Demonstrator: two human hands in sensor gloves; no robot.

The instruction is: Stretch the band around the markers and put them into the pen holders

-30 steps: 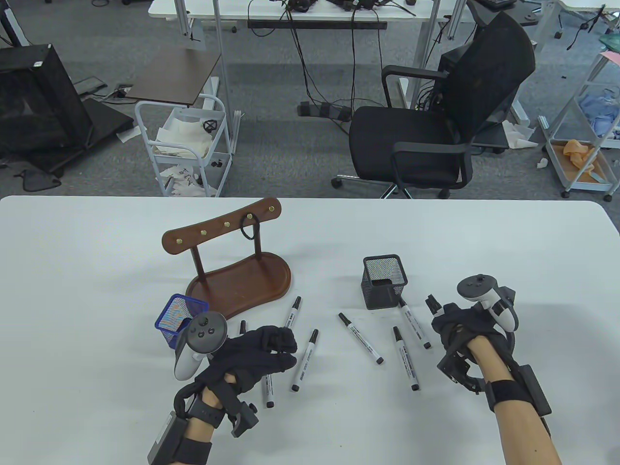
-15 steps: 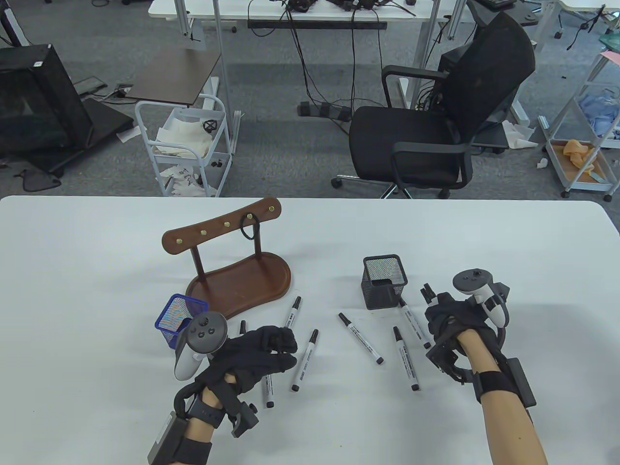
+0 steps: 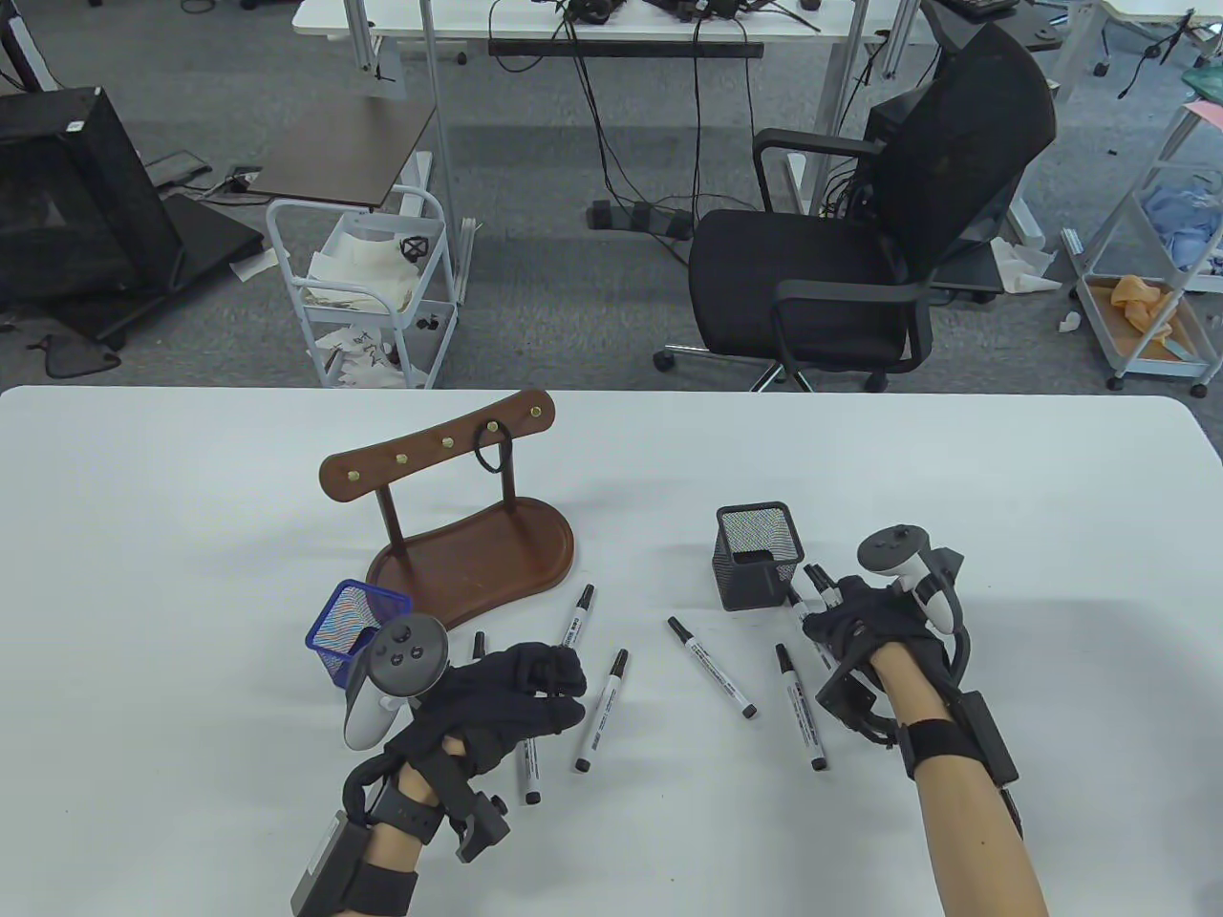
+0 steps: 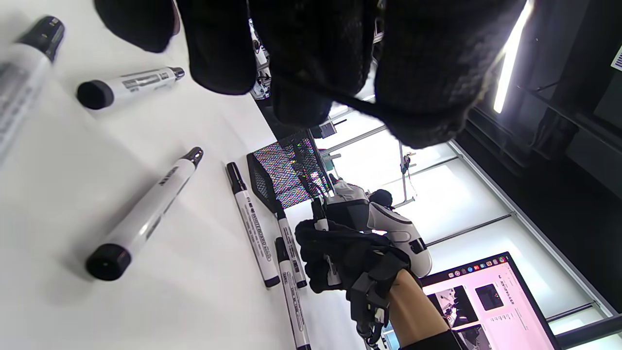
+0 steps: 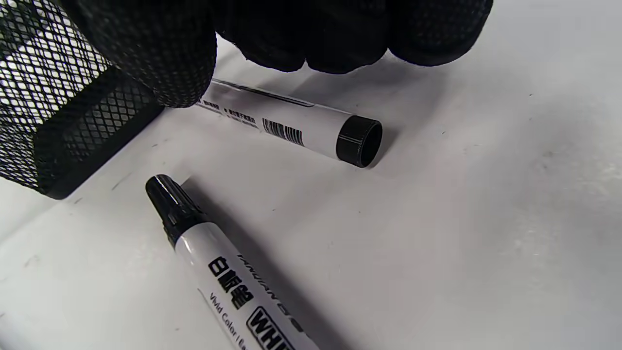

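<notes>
My left hand (image 3: 564,693) rests low on the table with its fingers curled. In the left wrist view a thin black band (image 4: 342,101) runs taut across those fingers (image 4: 427,73). Loose white markers (image 3: 602,709) lie around it, one (image 3: 528,769) partly under it. My right hand (image 3: 833,611) grips markers whose black caps (image 3: 818,577) stick out toward the black mesh holder (image 3: 757,556). It hovers over a marker (image 5: 291,127) lying beside that holder (image 5: 58,112). A blue mesh holder (image 3: 349,626) stands left of my left hand.
A brown wooden hook rack (image 3: 459,535) stands behind the blue holder, with another black band (image 3: 492,451) hanging on one hook. Two more markers (image 3: 712,680) (image 3: 801,707) lie between my hands. An office chair (image 3: 860,239) stands beyond the far table edge.
My right hand has moved left and away from me with its markers, ending beside the black holder above the marker lying there. My left hand has not moved.
</notes>
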